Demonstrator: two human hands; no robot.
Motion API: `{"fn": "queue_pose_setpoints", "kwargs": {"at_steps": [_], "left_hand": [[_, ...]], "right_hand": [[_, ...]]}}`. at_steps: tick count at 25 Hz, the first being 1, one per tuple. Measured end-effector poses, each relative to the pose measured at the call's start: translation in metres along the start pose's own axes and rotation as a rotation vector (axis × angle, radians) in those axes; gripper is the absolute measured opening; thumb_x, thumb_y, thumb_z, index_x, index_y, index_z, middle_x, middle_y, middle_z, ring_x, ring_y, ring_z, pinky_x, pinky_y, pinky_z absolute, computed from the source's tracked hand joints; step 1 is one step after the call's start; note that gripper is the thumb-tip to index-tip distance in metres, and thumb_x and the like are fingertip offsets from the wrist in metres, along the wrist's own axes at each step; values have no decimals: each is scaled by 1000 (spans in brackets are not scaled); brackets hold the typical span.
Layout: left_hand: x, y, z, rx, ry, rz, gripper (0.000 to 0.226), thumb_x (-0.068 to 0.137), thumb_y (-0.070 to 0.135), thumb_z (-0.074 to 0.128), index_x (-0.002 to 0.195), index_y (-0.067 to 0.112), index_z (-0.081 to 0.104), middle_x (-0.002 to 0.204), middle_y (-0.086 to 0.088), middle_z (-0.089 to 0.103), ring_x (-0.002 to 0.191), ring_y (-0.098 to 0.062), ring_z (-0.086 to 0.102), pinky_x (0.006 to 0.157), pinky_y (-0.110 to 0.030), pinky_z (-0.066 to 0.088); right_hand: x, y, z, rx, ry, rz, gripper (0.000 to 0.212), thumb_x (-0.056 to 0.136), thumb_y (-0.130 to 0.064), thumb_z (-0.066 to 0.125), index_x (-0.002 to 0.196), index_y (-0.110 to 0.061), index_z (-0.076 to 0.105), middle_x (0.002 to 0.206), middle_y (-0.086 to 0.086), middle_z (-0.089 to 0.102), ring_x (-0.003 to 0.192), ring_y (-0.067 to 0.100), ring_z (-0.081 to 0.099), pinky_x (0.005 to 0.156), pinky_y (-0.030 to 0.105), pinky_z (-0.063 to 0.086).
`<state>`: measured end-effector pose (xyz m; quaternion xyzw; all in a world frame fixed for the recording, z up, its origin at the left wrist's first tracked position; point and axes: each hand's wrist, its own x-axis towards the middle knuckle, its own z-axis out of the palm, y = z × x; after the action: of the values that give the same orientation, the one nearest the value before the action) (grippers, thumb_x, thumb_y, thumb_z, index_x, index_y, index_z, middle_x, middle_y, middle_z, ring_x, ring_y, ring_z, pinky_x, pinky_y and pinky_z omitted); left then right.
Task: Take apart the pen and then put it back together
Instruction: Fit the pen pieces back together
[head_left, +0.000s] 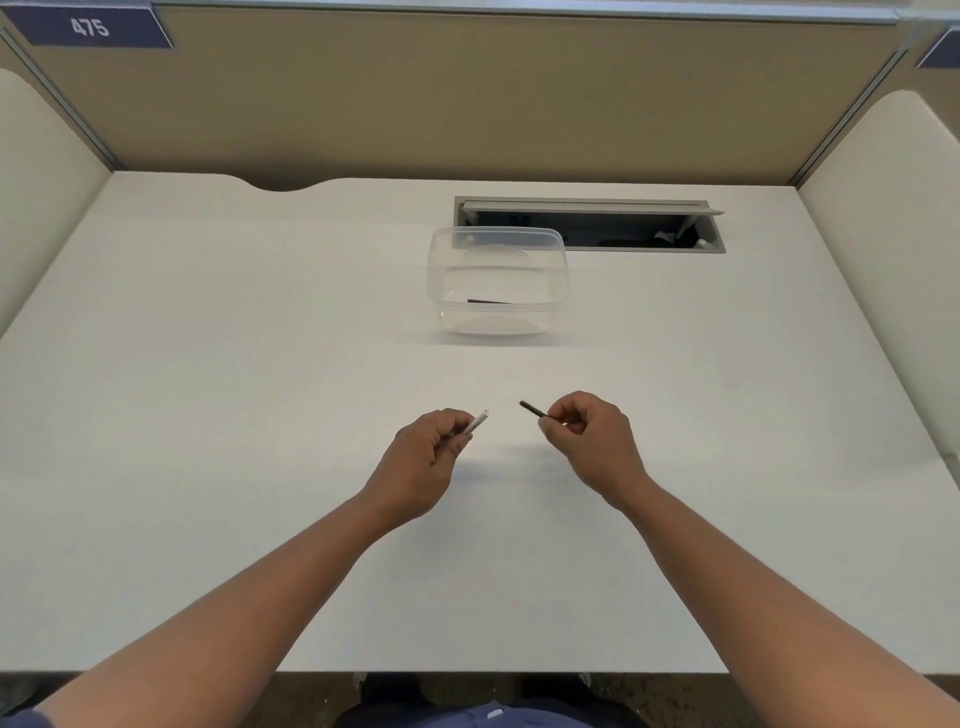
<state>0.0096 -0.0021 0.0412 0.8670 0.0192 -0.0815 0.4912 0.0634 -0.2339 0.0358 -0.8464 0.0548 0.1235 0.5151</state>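
My left hand (434, 452) pinches a white pen barrel (479, 422), whose open end points up and to the right. My right hand (592, 441) pinches a thin dark refill (533, 410), its free end pointing left towards the barrel. The two parts are apart, with a small gap between their tips, held a little above the white desk (260, 415). Another dark pen part (488, 301) lies inside the clear plastic container (441, 280) further back.
A grey cable tray (589, 223) with its flap raised is sunk into the desk behind the container. Beige partition walls close off the back and both sides. The desk's front edge runs just below my forearms.
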Motion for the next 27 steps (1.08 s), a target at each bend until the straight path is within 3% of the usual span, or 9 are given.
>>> {"fn": "queue_pose_setpoints", "kwargs": {"at_steps": [5,11,15,22,27], "left_hand": [[0,-3,2,2,0,8,14,102,18,53,101,27,65,92,3,64,80,-18,53,72,-29,44],[0,-1,-1,17,3,39,16,102,16,53,104,25,66,95,-1,66,87,-23,57,79,-41,49],[-1,-1,-2,51,3,63,19,102,15,53,108,26,66,98,3,65,89,-18,57,80,-35,49],[0,-9,-2,128,0,122,22,102,13,51,114,23,66,96,9,62,90,-8,54,77,-18,42],[1,-12,-2,201,-19,191,26,102,12,50,120,20,67,96,9,59,91,-10,53,79,-23,44]], "right_hand": [[-10,-27,-4,53,-131,-168,9,90,-15,73,93,-23,75,72,-27,66,65,-1,55,64,10,43],[-10,-31,-3,25,-140,-191,11,92,-17,72,95,-26,77,74,-31,66,69,-1,57,68,15,42],[-9,-29,-1,9,-132,-198,12,91,-17,72,93,-28,77,77,-30,67,72,3,57,69,18,43],[-10,-31,-4,-211,-115,-381,14,92,-8,69,97,-19,76,84,-17,65,73,-2,57,67,7,40],[-7,-28,-4,-400,-131,-536,16,93,-6,65,99,-17,75,89,-11,65,82,12,56,72,19,39]]}}
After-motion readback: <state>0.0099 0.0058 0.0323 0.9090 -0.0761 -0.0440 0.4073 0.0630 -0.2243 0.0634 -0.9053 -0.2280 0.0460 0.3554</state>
